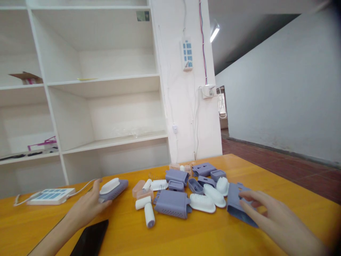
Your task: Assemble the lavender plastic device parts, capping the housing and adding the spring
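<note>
On the orange table (186, 234), the left hand (89, 206) grips one end of an assembled purple case with a white top (114, 188), near a white power strip (50, 196). The right hand (277, 217), fingers spread, rests on a purple shell (236, 202) at the right edge of a heap of purple and white parts (183, 193). A black phone (92, 238) lies by the left forearm.

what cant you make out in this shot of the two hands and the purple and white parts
Head view only:
- Right hand: its fingers cover part of the purple case, so the grip is unclear.
- Left hand: it hides the near end of the purple-and-white piece.
- Black phone: cut off by the bottom edge.
- Small parts at the pile's far side: too small to identify.
</note>
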A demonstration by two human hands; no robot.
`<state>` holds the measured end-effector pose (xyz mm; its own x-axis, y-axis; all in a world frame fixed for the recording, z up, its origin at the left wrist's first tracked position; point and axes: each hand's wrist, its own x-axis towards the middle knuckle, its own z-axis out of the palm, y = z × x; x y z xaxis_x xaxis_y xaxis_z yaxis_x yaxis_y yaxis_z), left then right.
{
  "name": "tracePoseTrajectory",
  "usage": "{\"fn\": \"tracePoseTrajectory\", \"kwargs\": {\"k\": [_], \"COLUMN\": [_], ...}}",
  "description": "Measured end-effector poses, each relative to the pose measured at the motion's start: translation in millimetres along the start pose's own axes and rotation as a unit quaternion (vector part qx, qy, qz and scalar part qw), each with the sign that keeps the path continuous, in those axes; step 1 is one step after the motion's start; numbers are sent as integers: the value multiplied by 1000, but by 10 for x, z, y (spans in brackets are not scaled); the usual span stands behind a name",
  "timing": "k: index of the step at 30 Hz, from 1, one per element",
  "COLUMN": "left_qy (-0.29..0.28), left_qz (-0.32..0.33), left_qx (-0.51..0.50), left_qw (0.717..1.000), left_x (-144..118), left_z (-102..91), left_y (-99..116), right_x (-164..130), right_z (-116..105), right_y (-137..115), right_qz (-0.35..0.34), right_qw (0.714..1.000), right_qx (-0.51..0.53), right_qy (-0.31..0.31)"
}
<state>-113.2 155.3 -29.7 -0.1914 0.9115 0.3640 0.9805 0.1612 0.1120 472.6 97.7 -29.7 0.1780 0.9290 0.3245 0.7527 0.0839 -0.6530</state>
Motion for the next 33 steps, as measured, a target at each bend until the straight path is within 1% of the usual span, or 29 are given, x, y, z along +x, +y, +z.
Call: {"fn": "tracePoseTrajectory", "kwargs": {"k": [3,5,7,9,13,16,18,20,23,24,26,28,30,31,33], "left_qy": [-31,-38,-40,-42,-45,-50,-43,-24,5,1,-27,-59,-86,-105,-129], "left_qz": [-40,-66,-79,-82,-80,-99,-110,-108,-80,-70,-22,24,43,58,79], "left_qx": [36,61,78,84,80,69,55,38,4,-14,-56,-86,-94,-89,-89], "left_qw": [998,995,993,992,993,991,991,993,997,997,998,994,991,989,985], "left_x": [266,398,477,499,417,337,298,249,70,-34,-298,-588,-821,-899,-976], "left_z": [206,302,357,383,412,406,340,200,-93,-181,-293,-291,-191,-123,8], "left_y": [48,73,98,128,198,255,306,392,643,764,1044,1334,1579,1672,1788], "right_x": [13,22,35,47,52,42,30,15,-8,-14,-21,-21,-18,-15,-10], "right_z": [13,16,13,18,80,161,224,295,410,445,501,537,552,553,542], "right_y": [40,57,72,88,132,181,212,245,323,361,459,577,697,745,795], "right_qz": [-6,-18,-34,-45,-61,-61,-60,-64,-76,-82,-94,-101,-114,-124,-142], "right_qw": [1000,999,998,997,995,994,993,992,984,980,975,973,969,966,962], "right_qx": [-13,-32,-52,-64,-78,-94,-100,-110,-155,-173,-197,-207,-218,-225,-233], "right_qy": [6,12,11,7,2,2,0,-12,-43,-49,-48,-35,-11,6,26]}}
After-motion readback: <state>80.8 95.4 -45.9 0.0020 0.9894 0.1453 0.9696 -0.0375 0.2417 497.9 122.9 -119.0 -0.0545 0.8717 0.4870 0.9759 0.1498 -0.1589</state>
